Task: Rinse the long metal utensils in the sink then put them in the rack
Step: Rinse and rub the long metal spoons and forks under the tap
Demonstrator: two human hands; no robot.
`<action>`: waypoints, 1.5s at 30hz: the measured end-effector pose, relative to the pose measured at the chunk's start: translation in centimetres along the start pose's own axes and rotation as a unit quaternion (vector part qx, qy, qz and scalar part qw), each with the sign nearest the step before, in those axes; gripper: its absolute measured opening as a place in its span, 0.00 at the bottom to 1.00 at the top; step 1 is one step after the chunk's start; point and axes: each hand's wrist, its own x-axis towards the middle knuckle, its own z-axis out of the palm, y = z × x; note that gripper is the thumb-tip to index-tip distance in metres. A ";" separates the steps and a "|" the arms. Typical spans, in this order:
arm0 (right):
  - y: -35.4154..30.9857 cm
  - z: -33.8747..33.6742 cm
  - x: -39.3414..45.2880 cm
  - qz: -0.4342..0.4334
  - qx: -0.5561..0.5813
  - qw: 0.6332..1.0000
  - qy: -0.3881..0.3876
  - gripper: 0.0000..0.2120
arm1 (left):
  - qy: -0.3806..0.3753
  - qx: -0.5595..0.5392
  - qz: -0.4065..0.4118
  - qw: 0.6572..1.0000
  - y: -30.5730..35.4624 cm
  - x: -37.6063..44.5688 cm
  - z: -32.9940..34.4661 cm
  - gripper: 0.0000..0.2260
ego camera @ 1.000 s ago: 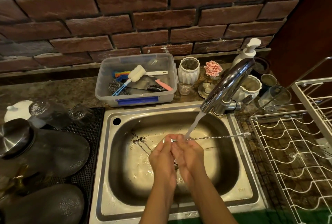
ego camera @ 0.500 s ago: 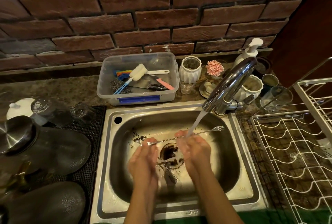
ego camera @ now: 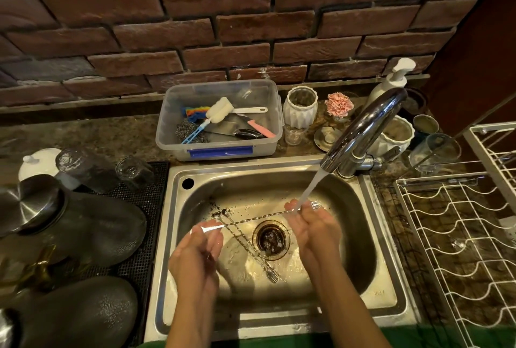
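Observation:
Over the steel sink (ego camera: 382, 289) I hold a long twisted metal utensil (ego camera: 251, 218) almost level. My left hand (ego camera: 199, 247) pinches its left end, and my right hand (ego camera: 314, 224) grips it near the forked right end. Water from the chrome tap (ego camera: 363, 129) falls onto that right end and my right fingers. More long twisted utensils (ego camera: 252, 252) lie on the sink floor beside the drain (ego camera: 270, 238), one with a small fork tip. The white wire rack (ego camera: 458, 238) stands to the right of the sink.
A clear plastic tub (ego camera: 220, 149) with brushes and scourers sits behind the sink. White ribbed jars, a soap pump (ego camera: 391, 80) and glasses crowd the back right. A black mat (ego camera: 145, 236) on the left carries dark bowls, a steel lid and upturned glasses.
My hands have spread apart along the utensil, the left sliding to its left end. The utensil has shifted left, bringing its forked end under the water stream.

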 end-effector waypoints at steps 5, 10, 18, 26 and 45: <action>1.3 0.1 -0.3 -0.003 0.003 0.999 -0.038 0.10 | 0.021 0.003 -0.008 1.000 -0.2 -0.2 -0.5 0.13; 1.4 0.3 -0.4 0.009 -0.037 0.998 -0.047 0.27 | 0.036 -0.021 0.001 0.999 0.7 -0.4 -1.2 0.14; 1.5 0.6 -0.5 0.024 -0.042 0.998 -0.042 0.25 | -0.009 -0.075 0.006 0.997 1.0 -0.6 -1.1 0.08; 0.2 -0.2 0.2 0.064 -0.043 0.993 -0.088 0.12 | -0.019 -0.090 0.019 0.996 0.4 0.1 -0.7 0.10; 1.6 -0.1 0.7 0.012 -0.088 0.991 -0.101 0.14 | -0.050 -0.069 -0.012 0.996 -2.7 -1.9 4.3 0.05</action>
